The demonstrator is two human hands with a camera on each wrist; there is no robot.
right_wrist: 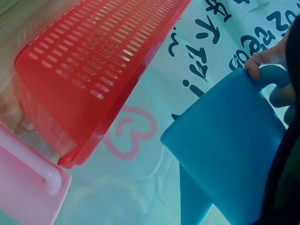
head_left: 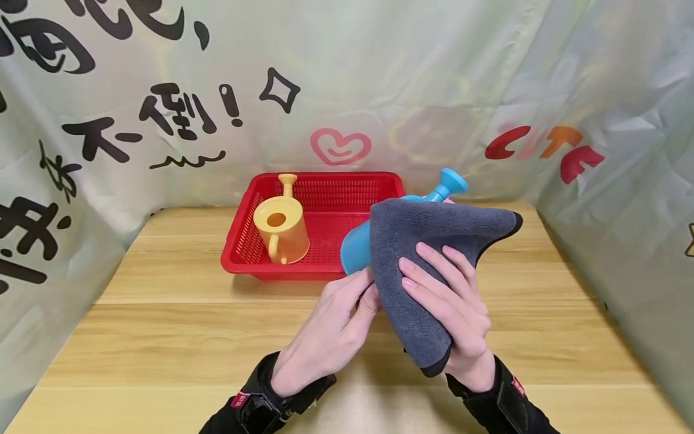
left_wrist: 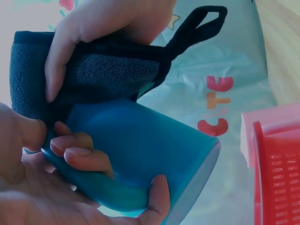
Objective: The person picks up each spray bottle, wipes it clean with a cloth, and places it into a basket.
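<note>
A blue watering can (head_left: pixel 355 248) is held tilted in front of me, its spout rose (head_left: pixel 452 181) pointing up to the right. My left hand (head_left: pixel 325 337) grips its handle (left_wrist: pixel 96 183), with fingers curled through the loop in the left wrist view. A dark grey cloth (head_left: pixel 406 241) with black edging drapes over the can and hides much of its body. My right hand (head_left: pixel 450 301) holds this cloth against the can, fingers spread over it in the head view. In the left wrist view a black hanging loop (left_wrist: pixel 201 26) sticks out from the cloth.
A red slotted basket (head_left: pixel 234 256) stands at the back of the wooden table (head_left: pixel 179 343). Inside its left side is a yellow watering can (head_left: pixel 290 235). Beside the basket is a pink item with a handle (right_wrist: pixel 33 187), mostly hidden in the head view. Printed sheeting (head_left: pixel 423 72) walls the table.
</note>
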